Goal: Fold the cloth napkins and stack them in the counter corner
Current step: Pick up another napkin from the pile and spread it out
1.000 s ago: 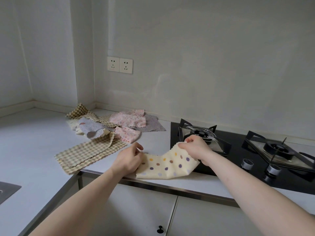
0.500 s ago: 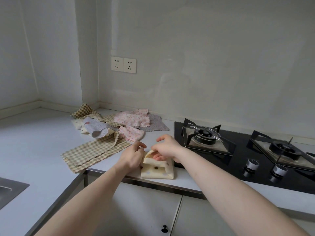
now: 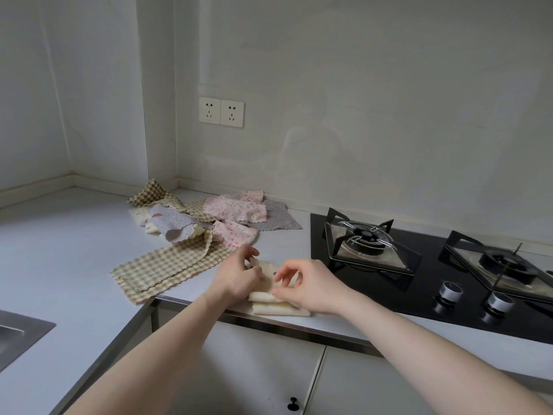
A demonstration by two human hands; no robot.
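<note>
The folded cream napkin (image 3: 278,301) lies at the table's (image 3: 59,250) front edge, directly under both hands, its long side running left-right along that edge. The left hand (image 3: 239,277) pinches its far-left corner; the right hand (image 3: 308,287) pinches the top layer. The corner lies far-left, beyond the loose napkins (image 3: 209,223), nearer the left hand

Left of the gas hob (image 3: 419,265) we see loose napkins (image 3: 191,235) crowding the worktop (image 3: 59,250) toward the corner, with bare worktop between them and the hob.
</note>
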